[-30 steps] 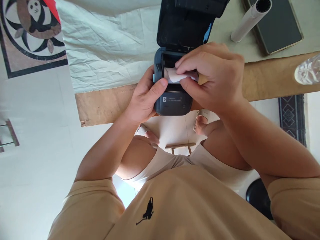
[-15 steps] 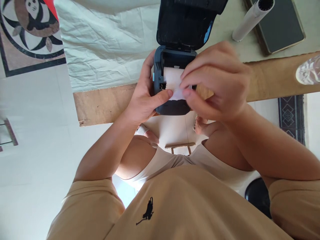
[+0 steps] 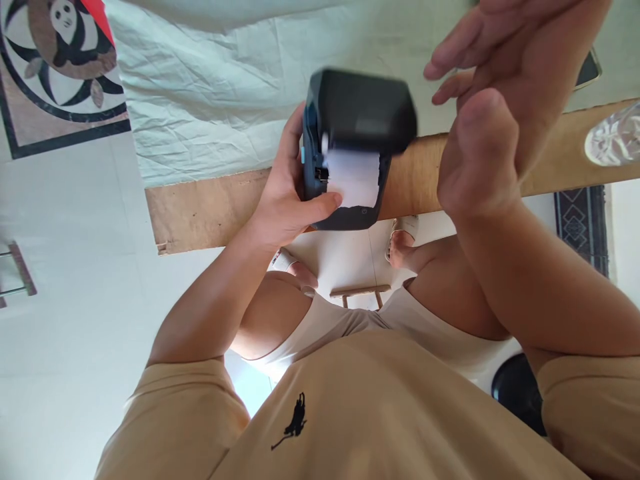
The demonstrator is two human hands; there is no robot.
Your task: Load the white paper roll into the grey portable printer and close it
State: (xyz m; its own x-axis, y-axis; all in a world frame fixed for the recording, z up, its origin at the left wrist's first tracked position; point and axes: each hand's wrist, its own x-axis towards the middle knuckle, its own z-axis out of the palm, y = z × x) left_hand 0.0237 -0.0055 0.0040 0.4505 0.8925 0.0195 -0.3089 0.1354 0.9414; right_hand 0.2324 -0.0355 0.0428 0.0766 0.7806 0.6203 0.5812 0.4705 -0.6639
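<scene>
My left hand (image 3: pixel 287 190) grips a small dark label printer (image 3: pixel 345 219) by its left side, the thumb pressing on a white strip of paper (image 3: pixel 356 179) that lies over its front. The printer's black lid (image 3: pixel 367 110) is tilted partway down over the body and blurred by motion. Off to the right of the printer, my right hand (image 3: pixel 505 113) is raised with fingers apart, touching nothing that I can see. How far the lid is from the body I cannot tell, and the inside of the printer is hidden under it.
A pale green cloth (image 3: pixel 215 87) covers the table, with a bare wooden edge (image 3: pixel 210 207) at the front. A clear plastic-looking object (image 3: pixel 613 137) lies on the edge at the right. A dark flat item (image 3: pixel 589 70) shows partly behind my right hand. Below the edge are my legs.
My right hand has let go of the paper and moved right and up. The lid has swung from upright down toward the printer. My left hand keeps its hold.
</scene>
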